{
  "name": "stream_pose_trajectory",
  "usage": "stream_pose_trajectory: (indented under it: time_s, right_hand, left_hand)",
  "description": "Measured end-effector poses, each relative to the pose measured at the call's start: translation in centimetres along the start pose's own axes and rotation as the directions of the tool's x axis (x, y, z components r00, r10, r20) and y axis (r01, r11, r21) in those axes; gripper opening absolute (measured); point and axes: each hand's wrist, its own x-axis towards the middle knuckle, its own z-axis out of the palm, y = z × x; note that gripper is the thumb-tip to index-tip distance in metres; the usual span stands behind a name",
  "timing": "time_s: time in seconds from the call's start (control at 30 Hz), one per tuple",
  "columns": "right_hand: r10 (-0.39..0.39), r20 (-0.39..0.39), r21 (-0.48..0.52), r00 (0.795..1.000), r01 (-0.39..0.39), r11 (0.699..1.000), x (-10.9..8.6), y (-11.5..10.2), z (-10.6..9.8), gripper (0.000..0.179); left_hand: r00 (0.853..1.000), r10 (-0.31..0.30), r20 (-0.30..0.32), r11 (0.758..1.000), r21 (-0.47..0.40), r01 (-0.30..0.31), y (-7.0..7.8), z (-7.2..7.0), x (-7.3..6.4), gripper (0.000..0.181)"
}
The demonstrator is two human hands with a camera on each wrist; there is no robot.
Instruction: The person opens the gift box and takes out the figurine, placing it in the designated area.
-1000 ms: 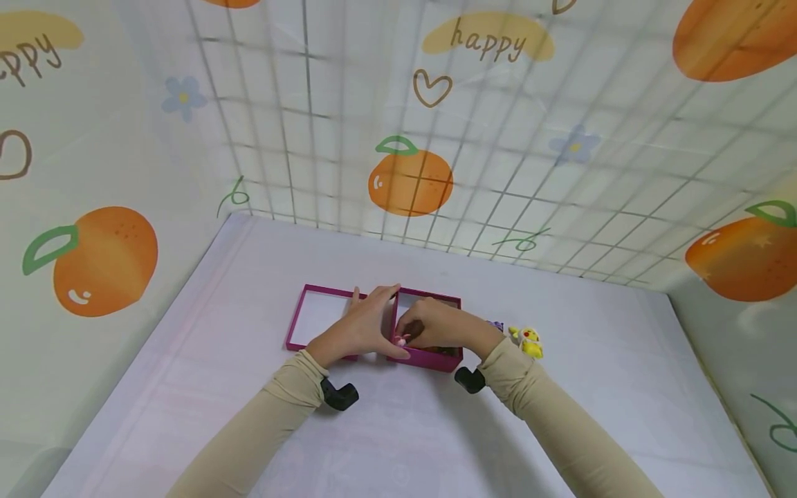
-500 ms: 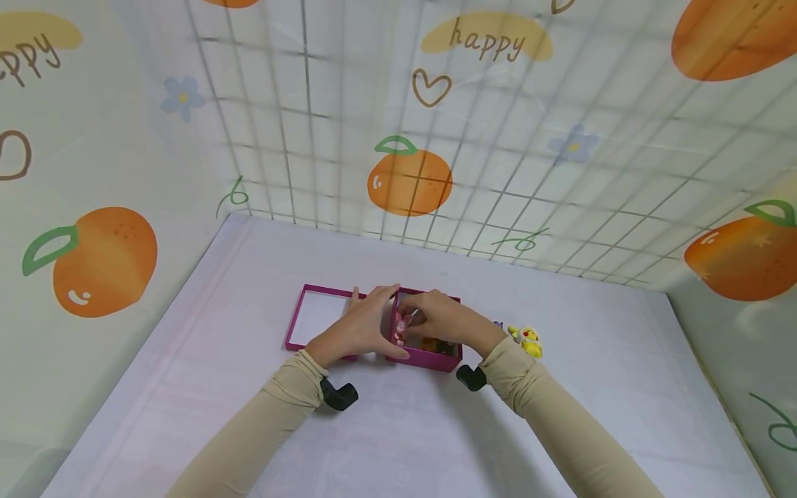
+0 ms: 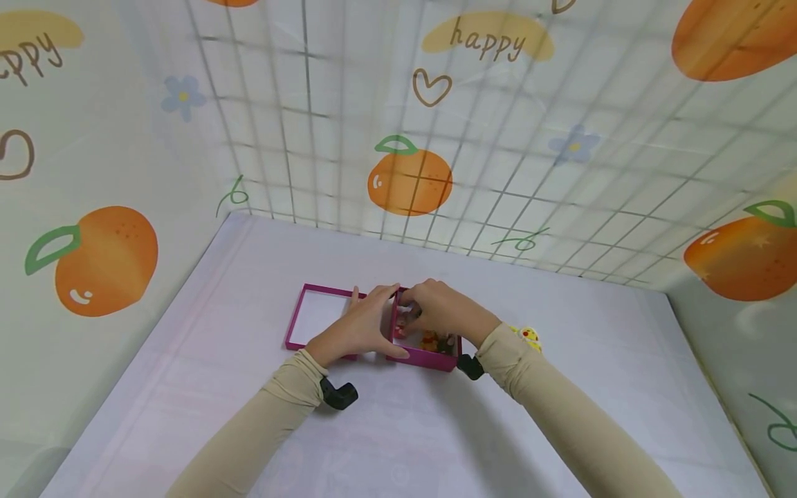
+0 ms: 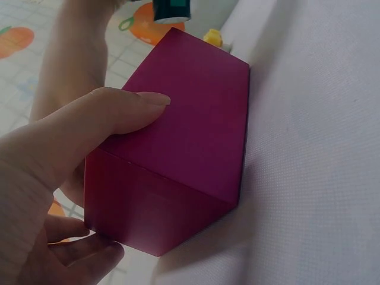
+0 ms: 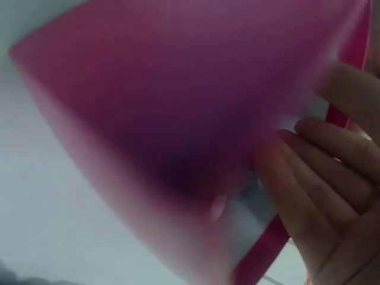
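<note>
My left hand (image 3: 358, 321) holds the left end of a magenta box (image 3: 426, 358), thumb on its near wall and fingers at the far side. In the left wrist view the thumb lies flat along the magenta box (image 4: 196, 124). My right hand (image 3: 445, 308) reaches over the back wall, its bent fingers down inside the box's left part beside a small pink figurine (image 3: 400, 326). An orange-yellow figurine (image 3: 429, 340) and a dark one stand in the box's front right part. In the right wrist view the box wall hides the right fingertips; I cannot tell whether they pinch anything.
A shallow magenta-rimmed lid (image 3: 299, 315) lies left of the box, partly under the left hand. A yellow toy figure (image 3: 530, 337) lies right of the box, partly behind the right sleeve. A patterned curtain over a wire grid (image 3: 411, 180) stands behind the table.
My right hand has shifted up and back within the box, uncovering the pink figurine and the front right figurines. The right forearm now covers more of the yellow toy. My left hand stays put.
</note>
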Motion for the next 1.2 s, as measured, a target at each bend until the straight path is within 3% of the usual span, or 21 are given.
stream_pose_trajectory:
  time_s: [0.33, 0.53, 1.2]
  right_hand:
    - [0.027, 0.072, -0.039, 0.997, -0.025, 0.999, 0.9, 0.3, 0.2, 0.025]
    - [0.033, 0.065, -0.058, 0.997, -0.029, 0.998, 1.0, -0.1, 0.4, 0.02]
    - [0.075, 0.085, -0.031, 0.994, -0.072, 0.997, 1.5, -0.3, 0.4, 0.026]
  left_hand:
    - [1.0, 0.007, 0.008, 1.0, -0.017, -0.007, 0.2, 0.0, 0.0, 0.121]
    - [1.0, 0.011, 0.005, 1.0, -0.02, -0.01, 0.2, 0.0, 0.0, 0.121]
    - [1.0, -0.004, -0.001, 1.0, -0.014, 0.004, 0.1, 0.1, 0.0, 0.122]
